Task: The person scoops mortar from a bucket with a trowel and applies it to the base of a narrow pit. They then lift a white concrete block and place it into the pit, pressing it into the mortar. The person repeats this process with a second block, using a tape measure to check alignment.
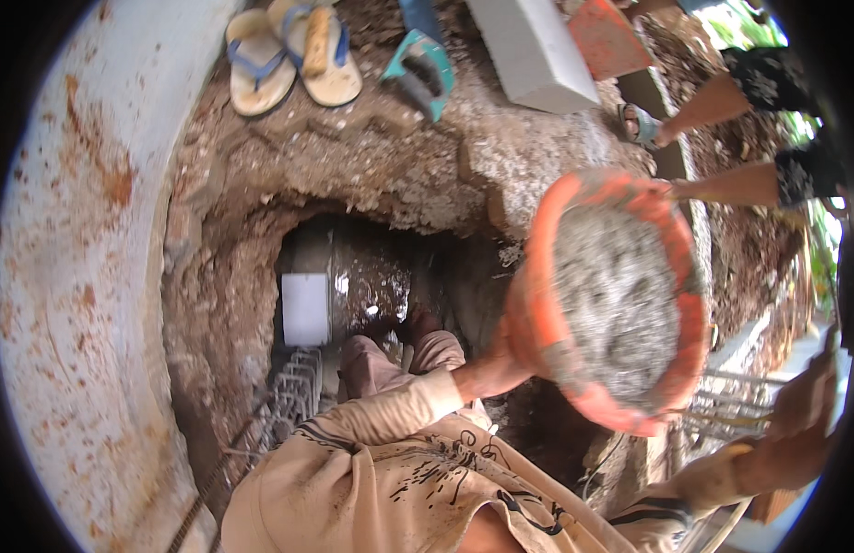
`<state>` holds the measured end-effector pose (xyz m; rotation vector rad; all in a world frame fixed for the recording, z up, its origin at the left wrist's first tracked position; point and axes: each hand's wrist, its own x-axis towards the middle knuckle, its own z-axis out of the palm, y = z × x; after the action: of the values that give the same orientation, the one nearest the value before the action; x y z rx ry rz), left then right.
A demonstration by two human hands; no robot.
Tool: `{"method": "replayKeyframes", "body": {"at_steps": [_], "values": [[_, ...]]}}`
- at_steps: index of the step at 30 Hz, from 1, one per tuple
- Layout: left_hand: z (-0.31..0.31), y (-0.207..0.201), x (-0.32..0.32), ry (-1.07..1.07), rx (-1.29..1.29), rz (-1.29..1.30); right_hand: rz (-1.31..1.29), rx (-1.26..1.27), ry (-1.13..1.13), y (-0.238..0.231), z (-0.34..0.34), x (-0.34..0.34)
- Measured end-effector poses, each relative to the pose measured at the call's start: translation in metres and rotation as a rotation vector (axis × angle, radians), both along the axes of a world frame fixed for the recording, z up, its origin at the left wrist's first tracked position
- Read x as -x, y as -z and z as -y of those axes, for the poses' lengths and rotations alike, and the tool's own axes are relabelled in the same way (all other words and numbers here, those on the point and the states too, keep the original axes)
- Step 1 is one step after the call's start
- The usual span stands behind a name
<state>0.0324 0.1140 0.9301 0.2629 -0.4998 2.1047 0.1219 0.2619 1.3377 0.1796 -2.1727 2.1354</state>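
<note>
An orange bucket (553,343), its rim smeared with grey, tilts toward me at the right of the pit. Wet grey mortar (616,300) fills it. My left hand (497,370) grips the bucket's lower left side; some of its fingers are hidden behind the wall. Far over at the right edge, my right hand (805,401) is raised and apart from the bucket. Blur and shade there hide how its fingers lie. Below the bucket, my legs (404,359) stand down in the dug pit.
Wet ground and a white rectangular piece (305,309) lie in the pit, beside a rebar cage (300,382). A pale wall (95,276) bounds the left. Sandals (261,69), a teal-handled saw (431,69) and a white block (537,55) lie on the far edge. Another person's legs (712,106) stand right.
</note>
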Motion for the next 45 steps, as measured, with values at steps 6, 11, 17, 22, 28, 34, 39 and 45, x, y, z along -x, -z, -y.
{"method": "replayKeyframes", "body": {"at_steps": [6, 11, 17, 22, 28, 34, 39, 45], "values": [[0.082, 0.197, -0.063, -0.155, 1.341, -0.563, 0.365, 0.224, 0.286, 0.215, 0.013, 0.046], [0.149, 0.327, -0.112, -0.219, 1.385, 0.410, 0.558, 0.213, 0.107, 0.397, 0.042, 0.054], [0.216, 0.370, -0.244, -0.193, 2.001, 0.258, 0.821, 0.095, -0.015, 0.667, 0.062, 0.079], [0.218, 0.351, -0.317, -0.163, 1.945, 0.726, 1.061, 0.178, 0.018, 0.861, 0.097, 0.091], [0.222, 0.389, -0.308, -0.030, 2.069, 0.606, 0.952, 0.115, 0.125, 1.069, 0.072, 0.115], [0.246, 0.410, -0.297, -0.089, 2.090, 0.435, 1.018, -0.189, 0.043, 1.081, 0.097, 0.098], [0.236, 0.378, -0.214, -0.123, 2.094, 0.009, 0.855, -0.597, -0.386, 0.976, 0.083, 0.070], [0.183, 0.137, 0.016, -0.397, 1.479, -0.567, 0.282, -0.323, -1.053, 0.601, 0.079, 0.138]]}}
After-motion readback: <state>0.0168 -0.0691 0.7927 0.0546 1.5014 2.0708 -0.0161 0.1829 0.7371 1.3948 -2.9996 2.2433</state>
